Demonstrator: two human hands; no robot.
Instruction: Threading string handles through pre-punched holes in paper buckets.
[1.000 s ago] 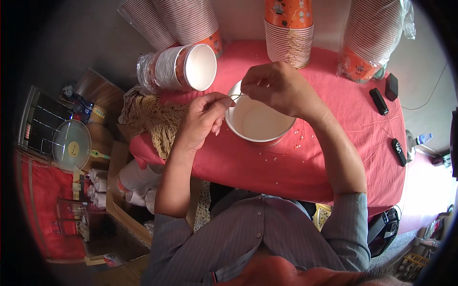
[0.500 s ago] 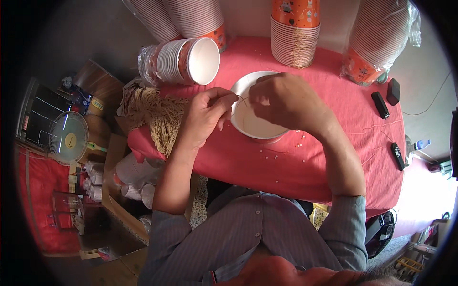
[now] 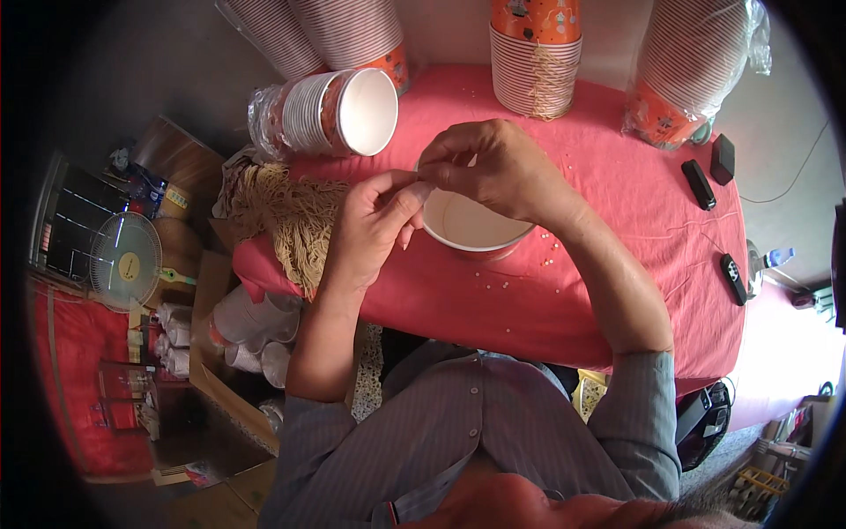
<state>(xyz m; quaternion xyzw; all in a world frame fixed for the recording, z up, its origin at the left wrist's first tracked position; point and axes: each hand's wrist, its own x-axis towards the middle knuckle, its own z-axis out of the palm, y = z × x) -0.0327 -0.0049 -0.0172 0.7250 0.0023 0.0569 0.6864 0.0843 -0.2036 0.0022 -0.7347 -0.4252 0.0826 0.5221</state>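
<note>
A white paper cup (image 3: 470, 227) stands upright on the red tablecloth (image 3: 608, 264), seen from above. My left hand (image 3: 374, 220) pinches at the cup's left rim, fingers closed on what looks like a thin cream string. My right hand (image 3: 489, 167) curls over the cup's far rim, its fingertips meeting the left hand's. What sits between the fingertips is too small to see clearly. A heap of cream strings (image 3: 286, 212) lies on the table's left end, just beside my left wrist.
Stacks of orange-and-white paper cups stand along the far edge: one lying on its side in plastic (image 3: 330, 110), one upright (image 3: 536, 57), one wrapped (image 3: 692, 75). Small black devices (image 3: 705, 181) lie at right. Tiny beads (image 3: 529, 273) dot the cloth. A small fan (image 3: 123, 260) and a cardboard box (image 3: 229, 370) sit left.
Both hands have closed in over the cup's left rim until their fingertips meet. The view has tilted slightly, so the cup and table sit lower in the picture.
</note>
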